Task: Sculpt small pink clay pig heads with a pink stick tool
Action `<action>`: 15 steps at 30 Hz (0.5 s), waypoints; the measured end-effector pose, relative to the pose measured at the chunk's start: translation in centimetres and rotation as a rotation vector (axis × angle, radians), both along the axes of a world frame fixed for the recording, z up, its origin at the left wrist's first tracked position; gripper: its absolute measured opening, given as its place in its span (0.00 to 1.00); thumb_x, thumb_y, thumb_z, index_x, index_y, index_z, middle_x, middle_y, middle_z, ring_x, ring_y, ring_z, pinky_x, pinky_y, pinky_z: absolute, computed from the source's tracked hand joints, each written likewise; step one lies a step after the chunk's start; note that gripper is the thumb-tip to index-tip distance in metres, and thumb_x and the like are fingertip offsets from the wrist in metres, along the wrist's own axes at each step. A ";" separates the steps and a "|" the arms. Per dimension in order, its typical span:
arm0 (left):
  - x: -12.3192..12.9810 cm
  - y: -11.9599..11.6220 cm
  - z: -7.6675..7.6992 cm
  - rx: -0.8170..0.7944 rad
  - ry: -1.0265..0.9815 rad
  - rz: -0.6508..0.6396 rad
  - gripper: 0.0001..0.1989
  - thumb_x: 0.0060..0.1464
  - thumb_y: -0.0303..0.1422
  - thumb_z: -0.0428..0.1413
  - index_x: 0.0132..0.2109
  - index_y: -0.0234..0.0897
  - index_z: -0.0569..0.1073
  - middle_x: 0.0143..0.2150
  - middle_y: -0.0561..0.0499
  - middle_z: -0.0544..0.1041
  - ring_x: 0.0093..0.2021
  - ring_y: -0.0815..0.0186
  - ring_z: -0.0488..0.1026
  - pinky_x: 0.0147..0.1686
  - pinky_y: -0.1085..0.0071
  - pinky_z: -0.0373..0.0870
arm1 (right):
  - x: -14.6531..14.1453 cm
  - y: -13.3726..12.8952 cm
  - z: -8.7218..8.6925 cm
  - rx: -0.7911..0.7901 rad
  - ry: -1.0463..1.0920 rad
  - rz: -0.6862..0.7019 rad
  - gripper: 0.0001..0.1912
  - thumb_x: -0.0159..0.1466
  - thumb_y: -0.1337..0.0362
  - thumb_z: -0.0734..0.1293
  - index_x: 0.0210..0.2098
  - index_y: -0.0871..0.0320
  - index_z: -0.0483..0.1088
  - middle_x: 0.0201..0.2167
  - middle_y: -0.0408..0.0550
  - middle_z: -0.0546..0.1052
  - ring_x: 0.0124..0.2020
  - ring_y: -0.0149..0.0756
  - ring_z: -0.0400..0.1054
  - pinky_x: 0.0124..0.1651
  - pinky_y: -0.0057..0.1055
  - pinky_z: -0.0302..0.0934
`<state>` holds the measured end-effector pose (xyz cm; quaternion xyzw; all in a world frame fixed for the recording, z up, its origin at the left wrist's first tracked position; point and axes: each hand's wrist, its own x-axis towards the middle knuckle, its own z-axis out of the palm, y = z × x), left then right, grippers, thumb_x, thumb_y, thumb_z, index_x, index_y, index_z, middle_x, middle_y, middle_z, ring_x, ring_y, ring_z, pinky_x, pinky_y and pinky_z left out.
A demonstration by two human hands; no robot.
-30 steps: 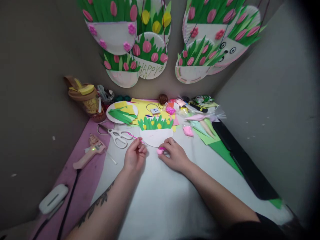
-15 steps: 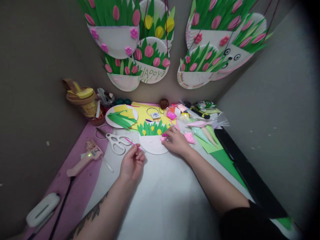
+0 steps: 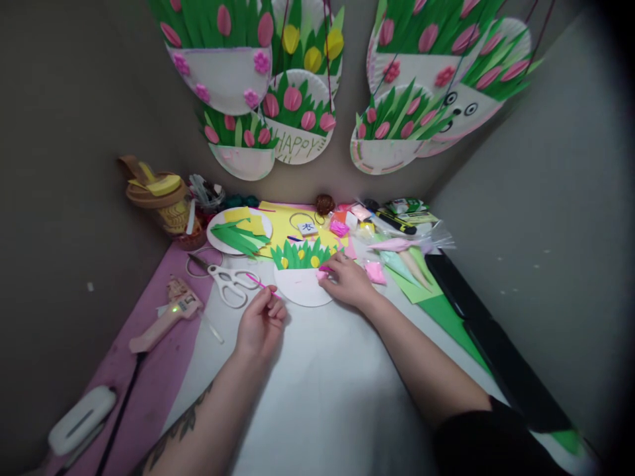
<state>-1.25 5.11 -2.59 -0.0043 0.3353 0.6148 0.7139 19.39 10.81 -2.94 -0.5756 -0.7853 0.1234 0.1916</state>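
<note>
While left hand (image 3: 261, 322) pinches pink stick (image 3: 256, 282), grip of right hand (image 3: 346, 282) clamped on pink lump (image 3: 321, 275) at right edge of paper plate (image 3: 296, 289), toward far edge of tabletop (image 3: 317, 377); placing step apparently in hand, next move likely needing light, steady pressure.

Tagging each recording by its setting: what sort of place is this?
Probably a craft corner, though whether at home or in a workshop I can't tell. A glue gun and scissors lie on the table, and paper-plate flower baskets hang above it.
</note>
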 end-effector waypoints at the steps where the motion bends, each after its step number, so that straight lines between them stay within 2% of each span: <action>1: 0.0 0.0 0.0 0.001 0.000 -0.002 0.02 0.51 0.23 0.56 0.31 0.27 0.73 0.19 0.58 0.59 0.17 0.79 0.55 0.17 0.81 0.54 | 0.0 0.0 0.0 0.000 0.001 -0.002 0.13 0.58 0.62 0.66 0.42 0.55 0.74 0.40 0.48 0.71 0.42 0.39 0.67 0.42 0.32 0.59; 11: 0.0 0.0 0.1 0.003 0.015 -0.024 0.03 0.51 0.24 0.57 0.30 0.29 0.73 0.19 0.58 0.58 0.17 0.79 0.55 0.17 0.82 0.54 | 0.2 0.0 0.2 -0.007 0.080 0.016 0.14 0.57 0.60 0.67 0.42 0.56 0.73 0.40 0.49 0.71 0.43 0.41 0.67 0.43 0.35 0.60; 13: 0.0 0.0 0.0 0.008 0.024 -0.024 0.02 0.49 0.25 0.59 0.30 0.29 0.73 0.19 0.59 0.58 0.17 0.79 0.55 0.17 0.82 0.54 | 0.8 0.1 0.9 0.025 0.179 0.009 0.14 0.57 0.60 0.67 0.42 0.56 0.72 0.40 0.49 0.71 0.43 0.42 0.67 0.44 0.36 0.60; 15: -0.1 0.0 0.0 0.015 0.035 -0.028 0.03 0.47 0.25 0.60 0.30 0.29 0.73 0.19 0.59 0.58 0.17 0.79 0.55 0.17 0.82 0.54 | 1.9 0.1 2.0 0.118 0.360 -0.077 0.13 0.59 0.58 0.66 0.42 0.56 0.71 0.39 0.49 0.71 0.41 0.40 0.66 0.43 0.35 0.60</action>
